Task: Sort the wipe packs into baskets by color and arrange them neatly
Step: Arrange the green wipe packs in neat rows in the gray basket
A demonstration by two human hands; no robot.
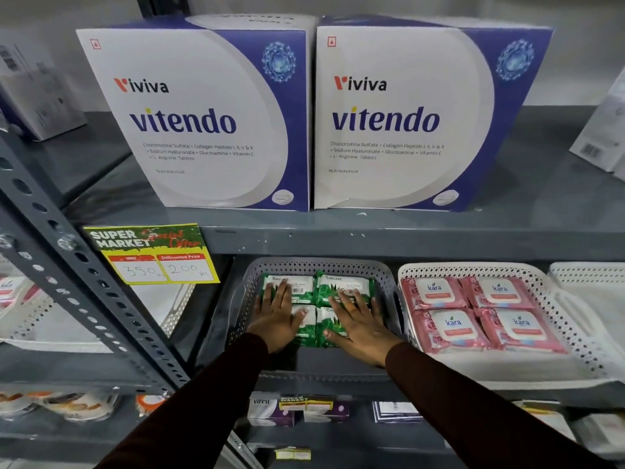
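Several green wipe packs (341,287) lie flat in a two-by-two block inside a grey perforated basket (304,267) on the middle shelf. My left hand (275,318) rests flat, fingers spread, on the left packs. My right hand (360,321) lies flat on the right packs in the same way. Neither hand grips anything. To the right, a white perforated basket (473,269) holds several pink wipe packs (453,328), also laid two by two.
Two large white-and-blue boxes (209,113) stand on the shelf above. A yellow price tag (152,255) hangs from that shelf's edge. Another white basket (588,275) sits at the far right, one more at the left (40,319). A slanted steel upright (77,265) crosses the left side.
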